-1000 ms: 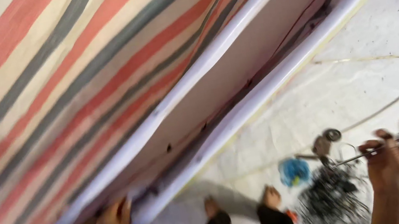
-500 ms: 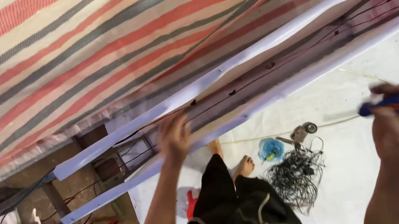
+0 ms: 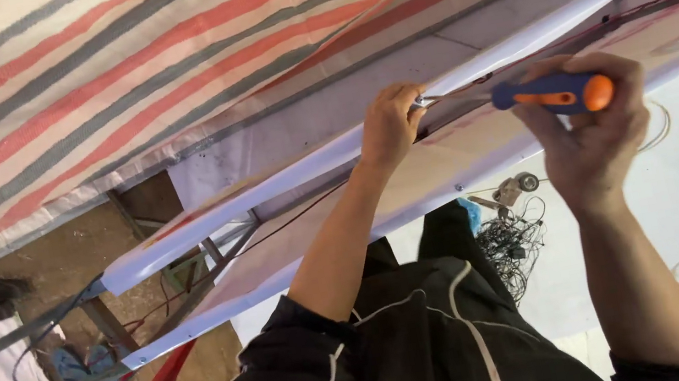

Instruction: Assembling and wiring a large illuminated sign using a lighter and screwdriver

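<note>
head view: screwdriver tip meets a pinched screw at the white frame rail.
right hand [image 3: 596, 141] clamps the screwdriver [image 3: 527, 92], its shaft pointing nine o'clock to the left hand [image 3: 389, 126], fingers pinched together there.

One head-worn camera, close above the raised arms, apparently looks steeply down toward the floor [image 3: 649, 257].

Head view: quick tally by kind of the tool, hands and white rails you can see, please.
Screwdriver, blue and orange handle: 1
Hands on the work, left hand and right hand: 2
White rails, upper rail and lower rail: 2
Total: 5
</note>
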